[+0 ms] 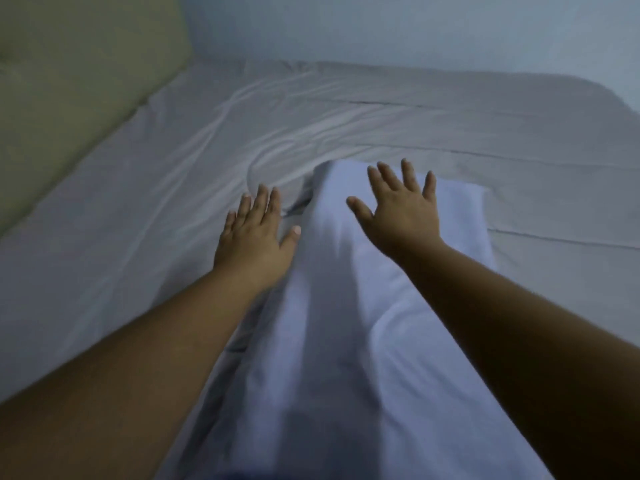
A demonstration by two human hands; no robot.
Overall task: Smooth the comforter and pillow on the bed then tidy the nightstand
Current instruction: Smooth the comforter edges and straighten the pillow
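A long white pillow [349,323] lies on the bed, running away from me between my arms. My left hand [254,233] is flat with straight fingers at the pillow's left edge, thumb against its side. My right hand [403,209] has its fingers spread over the pillow's far end; I cannot tell whether it touches the fabric. A grey wrinkled comforter [207,140] covers the bed around the pillow, with creases fanning out to the left and behind. The nightstand is not in view.
A pale green padded headboard [69,81] runs along the left side. A light wall [415,29] stands behind the bed. The bed's far right corner [602,95] curves off near the wall.
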